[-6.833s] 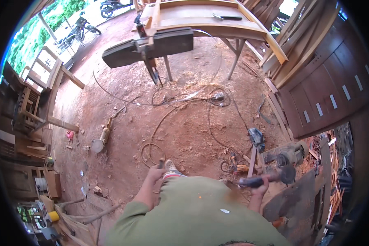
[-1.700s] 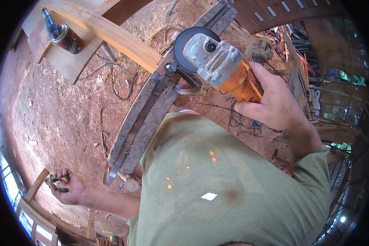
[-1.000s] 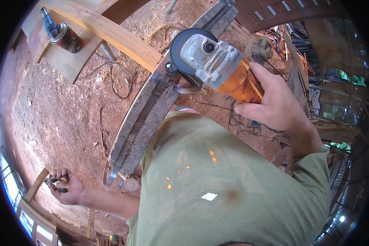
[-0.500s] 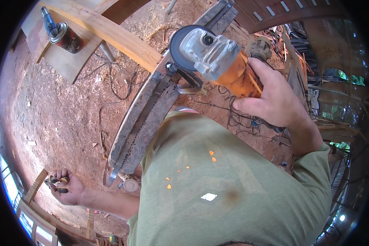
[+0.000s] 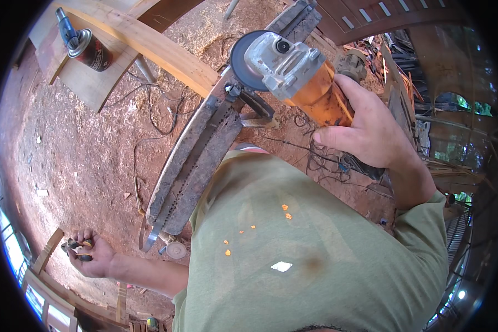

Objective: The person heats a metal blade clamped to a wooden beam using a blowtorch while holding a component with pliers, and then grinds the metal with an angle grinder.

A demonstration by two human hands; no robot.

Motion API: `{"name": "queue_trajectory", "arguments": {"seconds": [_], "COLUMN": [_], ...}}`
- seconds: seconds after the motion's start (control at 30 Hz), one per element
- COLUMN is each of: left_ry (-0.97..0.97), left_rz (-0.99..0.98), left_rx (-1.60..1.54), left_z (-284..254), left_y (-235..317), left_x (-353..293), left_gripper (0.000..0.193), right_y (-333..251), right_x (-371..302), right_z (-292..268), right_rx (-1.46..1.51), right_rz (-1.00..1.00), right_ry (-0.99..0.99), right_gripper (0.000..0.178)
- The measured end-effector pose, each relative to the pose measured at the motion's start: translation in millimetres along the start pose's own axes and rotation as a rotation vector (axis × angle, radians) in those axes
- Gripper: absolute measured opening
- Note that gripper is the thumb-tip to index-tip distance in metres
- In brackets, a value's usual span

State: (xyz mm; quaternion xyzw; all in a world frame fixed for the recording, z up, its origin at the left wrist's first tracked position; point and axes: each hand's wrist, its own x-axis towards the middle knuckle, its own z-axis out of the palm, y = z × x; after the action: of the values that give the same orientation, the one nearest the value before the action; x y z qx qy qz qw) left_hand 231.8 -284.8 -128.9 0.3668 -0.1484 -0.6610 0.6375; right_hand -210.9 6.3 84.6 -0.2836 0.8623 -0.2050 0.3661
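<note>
My right hand [image 5: 365,124] is wrapped round the orange body of an angle grinder [image 5: 310,91] with a silver gear head. Its dark disc [image 5: 246,60] hangs over or against the far part of a long wooden clamp [image 5: 174,177]; whether they touch I cannot tell. A toothed saw blade [image 5: 191,171] runs along the slot between the clamp's boards, its bare end sticking out at the near left. Out to the left, my left hand [image 5: 97,257] is closed on pliers [image 5: 83,250] with black and yellow handles, well apart from the clamp.
A wooden beam [image 5: 144,44] meets the clamp from the far left. Beside it, a can with a blue torch head [image 5: 91,50] stands on a board. Cables [image 5: 149,135] trail over the dirt floor. A round disc [image 5: 176,250] lies by the clamp's near end; a wooden frame [image 5: 77,299] is at lower left.
The grinder has tilted slightly in my right hand, its gear head turning and its disc shifting a little up. My left hand and the pliers have stayed in place.
</note>
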Motion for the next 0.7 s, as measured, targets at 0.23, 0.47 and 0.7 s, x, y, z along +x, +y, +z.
{"name": "queue_trajectory", "arguments": {"seconds": [0.23,0.47,0.7], "left_ry": [0.026,0.034,0.033], "left_rz": [-0.005,0.004,-0.006], "left_rx": [-0.01,0.008,0.017], "left_z": [-1,4,13], "left_y": [0,-1,-3], "left_x": [1,-2,-6], "left_gripper": [0.024,0.024,0.023], "right_y": [17,11,16], "right_x": [-1,-8,-6], "right_z": [7,8,4], "right_rx": [0.013,-0.01,0.07], "right_rz": [-0.179,-0.081,-0.066], "right_ry": [0.097,-0.005,0.089], "right_gripper": [0.067,0.064,0.068]}}
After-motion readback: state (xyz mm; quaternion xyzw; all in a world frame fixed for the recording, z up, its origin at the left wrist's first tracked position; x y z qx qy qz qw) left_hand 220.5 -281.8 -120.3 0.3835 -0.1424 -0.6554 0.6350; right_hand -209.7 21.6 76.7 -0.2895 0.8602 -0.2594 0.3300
